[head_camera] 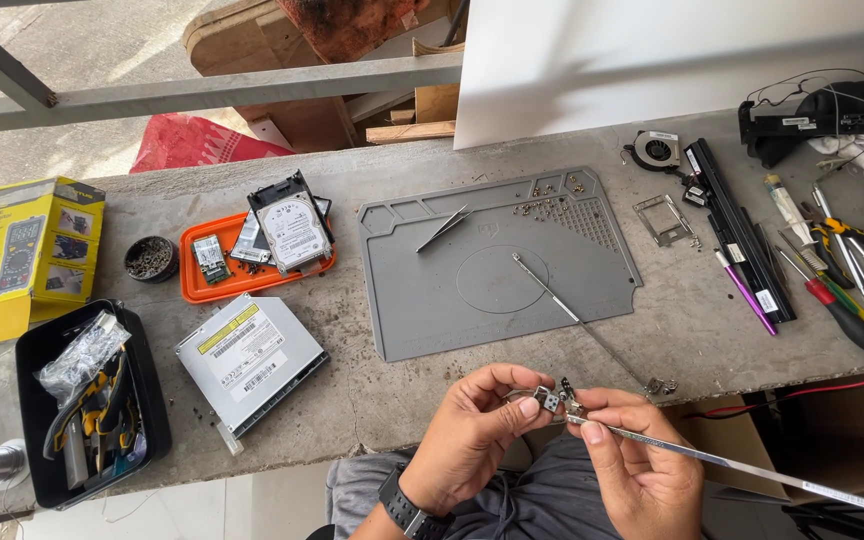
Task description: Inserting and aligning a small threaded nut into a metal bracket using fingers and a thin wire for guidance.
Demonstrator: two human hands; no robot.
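At the far left of the counter (372, 400) a yellow box (22, 255) is seen, with a black tray of tools (87, 405) below it. Further right an orange tray (214, 285) carries a hard drive (294, 230), and an optical drive (249, 365) lies in front of it. On the grey work mat (497, 265) tweezers (442, 228), loose screws (547, 205) and one thin hinge rail (572, 315) are laid out. A second laptop hinge (557, 398), with its long metal rail (752, 468) running off to the lower right, is held at the counter's near edge: the left hand (472, 435) is closed on the hinge's small bracket end, the right hand (637, 470) is pinched around the rail just beside it. The hinge appears to be under inspection or being worked at its pivot; a steady grip and a small twisting effort would be called for next. The pivot itself is largely hidden by the fingertips, and the rail's far end is cut off. Screwdrivers (842, 285) lie at the right.
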